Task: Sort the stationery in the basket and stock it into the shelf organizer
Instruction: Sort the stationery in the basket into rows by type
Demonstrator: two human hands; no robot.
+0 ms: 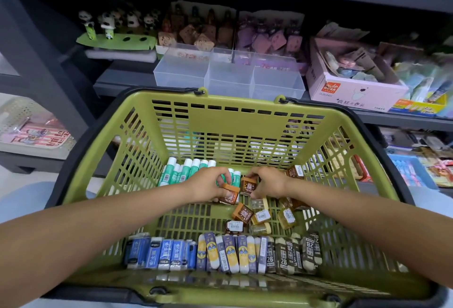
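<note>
Both hands are down in the green basket [221, 111]. The left hand [208, 185] curls its fingers round an orange box [230, 195]; the right hand [266, 182] pinches a brown box [248, 185] just beside it (more small boxes lie loose nearby). The clear organizer [228, 75] sits on the shelf [117, 82] behind the basket.

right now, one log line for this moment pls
stage: picking | left hand: holds orange box | right hand: holds brown box | site: green basket | clear organizer: empty
</note>
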